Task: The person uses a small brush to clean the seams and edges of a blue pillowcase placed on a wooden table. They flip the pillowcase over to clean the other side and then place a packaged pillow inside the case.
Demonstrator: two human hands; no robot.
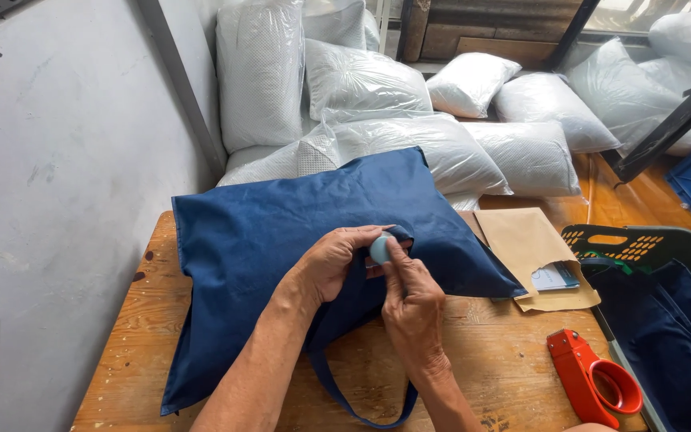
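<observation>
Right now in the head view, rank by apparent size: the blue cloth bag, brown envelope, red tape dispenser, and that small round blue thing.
1. Blue cloth bag
2. Brown envelope
3. Red tape dispenser, closer to the camera, so unsure
4. Small round blue thing

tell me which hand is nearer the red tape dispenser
Right. The right hand is at the middle of the blue bag, up and left of the red tape dispenser. The left hand lies further left on the bag, beyond the right hand.
</observation>
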